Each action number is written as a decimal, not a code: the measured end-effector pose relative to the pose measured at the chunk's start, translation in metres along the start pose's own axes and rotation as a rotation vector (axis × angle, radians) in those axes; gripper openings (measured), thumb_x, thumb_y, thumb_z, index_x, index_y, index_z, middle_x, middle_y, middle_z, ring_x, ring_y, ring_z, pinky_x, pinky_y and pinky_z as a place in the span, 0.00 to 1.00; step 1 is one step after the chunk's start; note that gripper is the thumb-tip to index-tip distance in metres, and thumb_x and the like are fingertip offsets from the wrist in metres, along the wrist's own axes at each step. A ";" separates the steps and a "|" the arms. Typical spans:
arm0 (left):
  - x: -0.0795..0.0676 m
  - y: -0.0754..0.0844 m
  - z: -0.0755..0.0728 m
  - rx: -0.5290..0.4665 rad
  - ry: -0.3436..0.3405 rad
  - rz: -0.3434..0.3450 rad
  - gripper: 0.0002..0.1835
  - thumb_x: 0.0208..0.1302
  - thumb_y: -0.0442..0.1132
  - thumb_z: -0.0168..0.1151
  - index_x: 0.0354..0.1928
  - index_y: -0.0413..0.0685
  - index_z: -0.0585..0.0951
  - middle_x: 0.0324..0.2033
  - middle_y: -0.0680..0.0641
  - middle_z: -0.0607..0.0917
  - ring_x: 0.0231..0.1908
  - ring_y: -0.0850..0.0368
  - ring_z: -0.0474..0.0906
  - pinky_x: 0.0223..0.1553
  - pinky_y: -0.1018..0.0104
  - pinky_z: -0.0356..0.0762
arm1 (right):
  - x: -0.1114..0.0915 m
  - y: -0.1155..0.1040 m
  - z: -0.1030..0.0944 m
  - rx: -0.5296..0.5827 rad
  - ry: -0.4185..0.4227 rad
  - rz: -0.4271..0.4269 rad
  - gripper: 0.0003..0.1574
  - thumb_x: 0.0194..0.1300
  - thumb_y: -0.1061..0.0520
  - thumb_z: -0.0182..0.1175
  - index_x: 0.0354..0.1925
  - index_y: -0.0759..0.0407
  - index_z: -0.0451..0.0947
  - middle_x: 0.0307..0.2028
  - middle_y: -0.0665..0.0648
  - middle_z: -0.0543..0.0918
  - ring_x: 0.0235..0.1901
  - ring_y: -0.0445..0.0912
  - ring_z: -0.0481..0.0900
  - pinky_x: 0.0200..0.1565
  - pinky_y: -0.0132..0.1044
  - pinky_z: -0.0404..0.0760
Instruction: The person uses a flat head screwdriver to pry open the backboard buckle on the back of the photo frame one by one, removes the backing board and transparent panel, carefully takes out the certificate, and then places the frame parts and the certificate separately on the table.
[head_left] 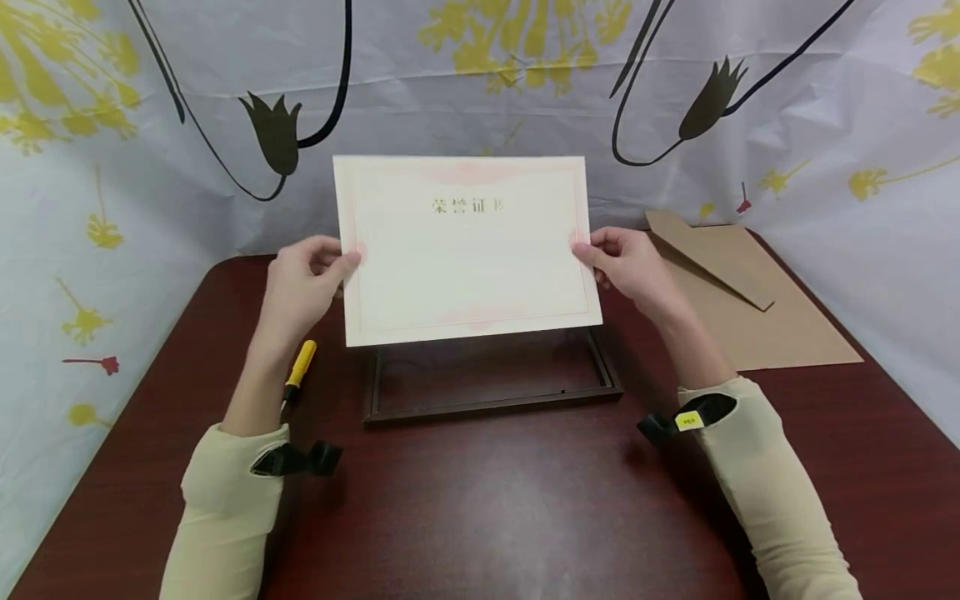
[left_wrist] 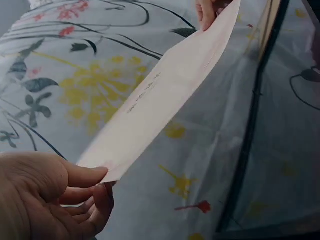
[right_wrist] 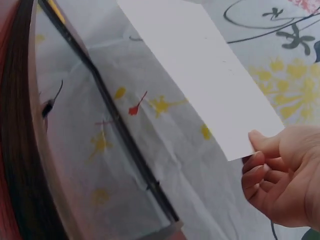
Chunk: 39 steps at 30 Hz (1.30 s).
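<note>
A cream certificate (head_left: 468,267) with a pink border and gold characters is held up, printed side toward the head camera. My left hand (head_left: 303,279) pinches its left edge between thumb and fingers, and my right hand (head_left: 626,262) pinches the right edge the same way. Behind and below it, a dark picture frame (head_left: 491,410) lies on the table, its far part hidden by the certificate. In the left wrist view the certificate (left_wrist: 150,105) stretches from the left thumb to the other hand. The right wrist view shows the right hand (right_wrist: 280,175) gripping a corner area.
A screwdriver with a yellow handle (head_left: 302,363) lies beside the left forearm. At the right rear rests a brown backing board (head_left: 780,325) with a folded-up stand flap (head_left: 708,258). A patterned cloth (head_left: 480,100) hangs behind the dark red table (head_left: 480,508).
</note>
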<state>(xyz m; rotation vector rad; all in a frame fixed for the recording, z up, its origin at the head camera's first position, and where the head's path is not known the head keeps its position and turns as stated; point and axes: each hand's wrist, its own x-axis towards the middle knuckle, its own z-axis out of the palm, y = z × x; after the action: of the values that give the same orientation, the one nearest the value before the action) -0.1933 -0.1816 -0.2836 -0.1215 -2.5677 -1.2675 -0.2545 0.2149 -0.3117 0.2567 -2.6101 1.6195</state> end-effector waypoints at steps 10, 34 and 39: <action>0.010 -0.034 0.027 0.062 -0.306 -0.160 0.19 0.76 0.46 0.56 0.51 0.33 0.77 0.38 0.38 0.80 0.38 0.41 0.79 0.37 0.60 0.76 | 0.007 0.024 0.005 -0.306 -0.186 0.049 0.19 0.72 0.48 0.63 0.42 0.64 0.80 0.29 0.63 0.80 0.29 0.57 0.76 0.29 0.40 0.72; 0.012 -0.058 0.040 0.102 -0.534 -0.278 0.14 0.79 0.44 0.51 0.38 0.40 0.66 0.28 0.43 0.72 0.28 0.52 0.70 0.34 0.58 0.68 | 0.016 0.058 -0.001 -0.365 -0.429 -0.013 0.21 0.72 0.42 0.61 0.35 0.58 0.73 0.23 0.52 0.66 0.23 0.47 0.62 0.29 0.41 0.64; 0.012 -0.061 0.041 0.082 -0.566 -0.277 0.14 0.79 0.43 0.51 0.36 0.41 0.65 0.29 0.43 0.70 0.26 0.53 0.70 0.34 0.58 0.68 | 0.015 0.061 -0.002 -0.355 -0.476 0.001 0.21 0.72 0.44 0.62 0.33 0.58 0.71 0.22 0.52 0.67 0.24 0.47 0.66 0.30 0.40 0.66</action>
<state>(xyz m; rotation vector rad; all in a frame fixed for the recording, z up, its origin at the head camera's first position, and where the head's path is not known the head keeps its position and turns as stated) -0.2254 -0.1872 -0.3509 -0.1261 -3.2077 -1.3740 -0.2794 0.2417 -0.3630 0.6902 -3.1760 1.1703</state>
